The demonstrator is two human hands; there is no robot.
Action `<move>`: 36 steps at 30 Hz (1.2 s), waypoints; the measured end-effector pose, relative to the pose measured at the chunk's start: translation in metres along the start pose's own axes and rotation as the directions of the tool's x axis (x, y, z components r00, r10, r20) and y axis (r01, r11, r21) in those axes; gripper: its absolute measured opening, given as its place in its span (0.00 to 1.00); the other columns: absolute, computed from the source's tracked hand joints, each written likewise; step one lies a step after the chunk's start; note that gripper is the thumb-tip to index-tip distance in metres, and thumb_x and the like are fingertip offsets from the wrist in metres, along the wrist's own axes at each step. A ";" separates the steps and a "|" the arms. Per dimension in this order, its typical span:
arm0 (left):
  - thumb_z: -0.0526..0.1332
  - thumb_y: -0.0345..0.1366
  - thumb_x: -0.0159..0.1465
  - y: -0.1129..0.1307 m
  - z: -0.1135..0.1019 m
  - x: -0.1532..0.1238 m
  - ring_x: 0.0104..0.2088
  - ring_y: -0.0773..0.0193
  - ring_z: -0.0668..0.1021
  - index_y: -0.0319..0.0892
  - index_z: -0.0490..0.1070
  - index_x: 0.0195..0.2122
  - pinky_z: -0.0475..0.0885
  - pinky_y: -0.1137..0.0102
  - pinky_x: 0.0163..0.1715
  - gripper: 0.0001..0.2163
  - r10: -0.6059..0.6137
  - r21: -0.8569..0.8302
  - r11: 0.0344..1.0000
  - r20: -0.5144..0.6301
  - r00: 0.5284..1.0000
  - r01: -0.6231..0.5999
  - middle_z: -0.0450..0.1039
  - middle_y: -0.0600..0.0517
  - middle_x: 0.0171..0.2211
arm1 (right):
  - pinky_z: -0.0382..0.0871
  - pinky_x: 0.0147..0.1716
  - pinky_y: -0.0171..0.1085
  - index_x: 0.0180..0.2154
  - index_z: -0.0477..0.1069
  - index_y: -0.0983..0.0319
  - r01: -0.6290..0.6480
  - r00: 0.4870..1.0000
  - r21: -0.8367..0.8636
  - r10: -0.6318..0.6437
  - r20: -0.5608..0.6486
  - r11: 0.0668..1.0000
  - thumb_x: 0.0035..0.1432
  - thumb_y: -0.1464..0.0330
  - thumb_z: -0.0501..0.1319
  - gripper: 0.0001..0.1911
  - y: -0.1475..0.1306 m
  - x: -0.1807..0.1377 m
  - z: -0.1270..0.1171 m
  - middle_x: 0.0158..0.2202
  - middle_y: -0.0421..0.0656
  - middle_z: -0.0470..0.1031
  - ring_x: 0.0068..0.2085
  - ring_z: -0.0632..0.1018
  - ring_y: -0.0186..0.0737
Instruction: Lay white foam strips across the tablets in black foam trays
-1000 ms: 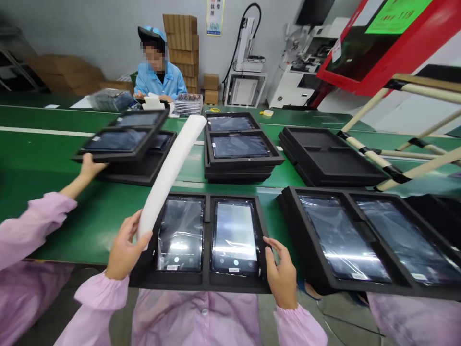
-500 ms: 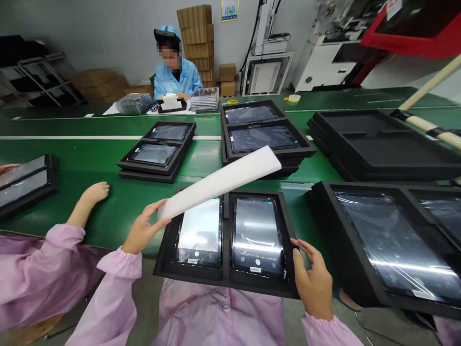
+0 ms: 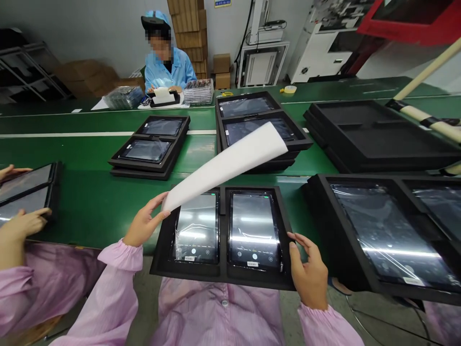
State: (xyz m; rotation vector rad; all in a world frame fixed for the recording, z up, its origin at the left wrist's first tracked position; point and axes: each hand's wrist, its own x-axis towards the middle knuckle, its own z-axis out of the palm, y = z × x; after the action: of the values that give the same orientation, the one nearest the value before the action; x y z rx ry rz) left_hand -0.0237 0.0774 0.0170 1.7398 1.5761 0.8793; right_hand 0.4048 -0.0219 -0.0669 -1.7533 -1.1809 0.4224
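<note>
A black foam tray (image 3: 223, 274) with two wrapped tablets (image 3: 255, 229) overhangs the near edge of the green belt. My left hand (image 3: 144, 226) pinches the near corner of a white foam sheet (image 3: 230, 163), which slants up and to the right above the tray. My right hand (image 3: 309, 276) grips the tray's right near edge, thumb on top.
A person on my left in pink sleeves holds another tray of tablets (image 3: 25, 190). More trays sit on the belt (image 3: 90, 202): a stack (image 3: 151, 146), a taller stack (image 3: 252, 120), empty trays (image 3: 378, 137), and a big one (image 3: 389, 235) on my right. A worker in blue (image 3: 165, 62) sits opposite.
The white sheet swung from upright on the left to slanting right over the tray. The neighbour's hands left the stack on the belt and now hold a tray at the left.
</note>
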 end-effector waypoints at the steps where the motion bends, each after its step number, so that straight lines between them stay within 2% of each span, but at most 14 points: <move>1: 0.65 0.53 0.64 0.000 0.000 0.000 0.65 0.48 0.71 0.45 0.66 0.65 0.63 0.51 0.67 0.31 0.004 0.017 1.000 0.004 1.000 -0.004 0.66 0.44 0.67 | 0.75 0.41 0.47 0.51 0.73 0.63 0.003 1.000 0.003 -0.003 -0.002 1.000 0.66 0.52 0.57 0.24 0.001 0.000 0.000 0.50 0.56 0.79 0.41 0.80 0.50; 9: 0.61 0.57 0.65 0.007 0.009 0.003 0.65 0.48 0.70 0.49 0.68 0.64 0.63 0.51 0.66 0.30 0.066 0.233 0.968 0.104 0.992 -0.089 0.69 0.47 0.65 | 0.76 0.44 0.49 0.53 0.72 0.64 0.019 1.000 0.014 -0.018 -0.018 1.000 0.67 0.54 0.57 0.23 0.003 0.001 0.001 0.50 0.56 0.79 0.43 0.80 0.51; 18: 0.58 0.56 0.67 -0.007 0.034 0.011 0.65 0.48 0.70 0.51 0.68 0.64 0.62 0.50 0.67 0.27 0.210 0.280 0.922 0.222 0.952 -0.269 0.70 0.48 0.64 | 0.77 0.42 0.47 0.54 0.70 0.65 0.008 0.999 0.034 -0.007 -0.043 0.999 0.69 0.58 0.56 0.21 0.001 0.005 0.004 0.50 0.56 0.78 0.43 0.80 0.49; 23: 0.58 0.58 0.66 -0.011 0.037 0.012 0.62 0.45 0.72 0.49 0.72 0.61 0.65 0.48 0.65 0.27 0.213 0.328 0.899 0.255 0.943 -0.292 0.73 0.46 0.61 | 0.76 0.43 0.48 0.54 0.70 0.65 0.002 0.999 0.040 -0.001 -0.040 0.999 0.69 0.57 0.55 0.21 0.002 0.005 0.004 0.49 0.56 0.78 0.45 0.80 0.49; 32: 0.58 0.58 0.66 -0.016 0.049 0.015 0.62 0.45 0.72 0.47 0.72 0.60 0.64 0.47 0.65 0.28 0.221 0.346 0.886 0.269 0.937 -0.308 0.73 0.44 0.61 | 0.77 0.43 0.48 0.54 0.71 0.65 0.014 1.000 0.006 -0.014 -0.019 1.000 0.69 0.56 0.54 0.22 0.006 0.006 0.003 0.49 0.55 0.78 0.45 0.80 0.50; 36: 0.60 0.53 0.66 -0.006 0.049 -0.002 0.64 0.45 0.69 0.45 0.69 0.62 0.62 0.47 0.66 0.26 0.236 0.369 0.883 0.185 0.954 -0.290 0.69 0.43 0.63 | 0.76 0.42 0.47 0.52 0.73 0.65 0.006 1.000 0.008 -0.006 -0.013 1.000 0.68 0.56 0.56 0.22 0.004 0.003 0.001 0.49 0.55 0.78 0.44 0.80 0.50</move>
State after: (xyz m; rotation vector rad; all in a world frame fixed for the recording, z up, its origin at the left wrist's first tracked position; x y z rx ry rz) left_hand 0.0126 0.0754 -0.0168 2.2911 1.5223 0.5721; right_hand 0.4075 -0.0194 -0.0702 -1.7426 -1.1733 0.4112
